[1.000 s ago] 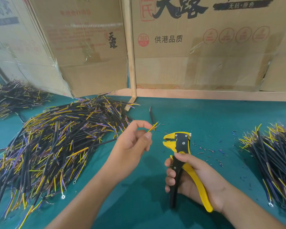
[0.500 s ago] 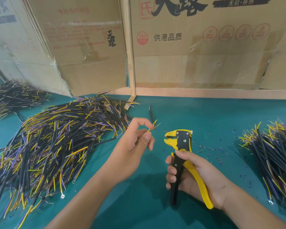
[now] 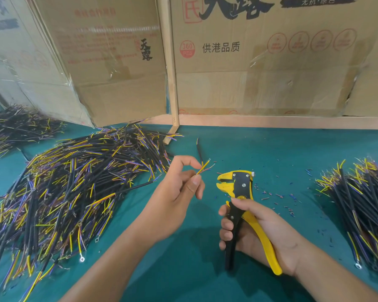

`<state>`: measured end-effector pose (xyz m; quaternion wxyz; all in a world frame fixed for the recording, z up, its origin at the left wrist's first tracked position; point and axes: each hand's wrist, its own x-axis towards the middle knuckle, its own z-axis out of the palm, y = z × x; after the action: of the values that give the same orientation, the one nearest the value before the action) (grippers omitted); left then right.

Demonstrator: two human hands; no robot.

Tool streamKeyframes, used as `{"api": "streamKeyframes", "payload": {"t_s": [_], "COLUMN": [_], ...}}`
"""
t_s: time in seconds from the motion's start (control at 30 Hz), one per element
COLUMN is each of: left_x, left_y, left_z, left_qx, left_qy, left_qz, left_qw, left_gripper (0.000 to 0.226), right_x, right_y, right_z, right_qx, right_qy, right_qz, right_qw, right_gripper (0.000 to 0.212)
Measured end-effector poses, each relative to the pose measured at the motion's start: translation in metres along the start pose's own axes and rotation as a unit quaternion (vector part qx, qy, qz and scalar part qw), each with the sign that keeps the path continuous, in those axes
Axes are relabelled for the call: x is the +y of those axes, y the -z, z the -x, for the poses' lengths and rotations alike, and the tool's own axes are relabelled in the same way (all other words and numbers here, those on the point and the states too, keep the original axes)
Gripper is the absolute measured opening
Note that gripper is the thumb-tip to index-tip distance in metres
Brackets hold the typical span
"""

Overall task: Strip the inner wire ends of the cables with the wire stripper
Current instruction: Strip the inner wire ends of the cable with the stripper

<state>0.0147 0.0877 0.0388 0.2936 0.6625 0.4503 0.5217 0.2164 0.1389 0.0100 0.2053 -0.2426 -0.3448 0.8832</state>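
Thin wire ends (image 3: pixel 204 167) fan out from the left hand (image 3: pixel 179 197), pinched between thumb and forefinger just left of the wire stripper (image 3: pixel 240 205). The right hand (image 3: pixel 255 229) grips its handles, head upright above the green table (image 3: pixel 271 149). Cable piles lie left (image 3: pixel 74 184) and right (image 3: pixel 362 203).

Two bare forearms — no sleeves; bare fingers (image 3: pixel 196 184), short-nailed.
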Motion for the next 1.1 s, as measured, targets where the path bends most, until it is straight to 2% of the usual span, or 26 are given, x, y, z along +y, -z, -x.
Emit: {"api": "streamKeyframes", "payload": {"t_s": [0.4, 0.53, 0.67, 0.87, 1.0, 1.1], "left_x": [0.004, 0.01, 0.014, 0.013, 0.013, 0.012], "left_y": [-0.001, -0.002, -0.003, -0.005, -0.007, -0.008], "left_z": [0.0, 0.0, -0.001, 0.0, -0.001, -0.001], "left_qx": [-0.044, -0.01, 0.034, 0.021, 0.028, 0.066], "left_qy": [0.012, 0.056, 0.015, 0.032, 0.035, 0.019], "left_qz": [-0.024, 0.025, 0.02, 0.061, 0.053, 0.01], "left_qw": [0.999, 0.998, 0.999, 0.997, 0.998, 0.998], "left_gripper": [0.011, 0.006, 0.026, 0.008, 0.011, 0.015], "right_x": [0.005, 0.006, 0.006, 0.007, 0.008, 0.008], "right_y": [0.017, 0.022, 0.023, 0.024, 0.024, 0.025], "right_z": [-0.013, -0.015, -0.015, -0.017, -0.017, -0.018], "right_qx": [-0.028, -0.035, -0.035, -0.028, -0.03, -0.033], "right_qy": [-0.006, -0.006, -0.006, -0.005, -0.004, -0.004], "right_qz": [-0.004, 0.001, 0.002, -0.002, -0.002, -0.002], "right_qw": [1.0, 0.999, 0.999, 1.0, 1.0, 0.999], "right_gripper": [0.038, 0.037, 0.037, 0.038, 0.039, 0.038]}}
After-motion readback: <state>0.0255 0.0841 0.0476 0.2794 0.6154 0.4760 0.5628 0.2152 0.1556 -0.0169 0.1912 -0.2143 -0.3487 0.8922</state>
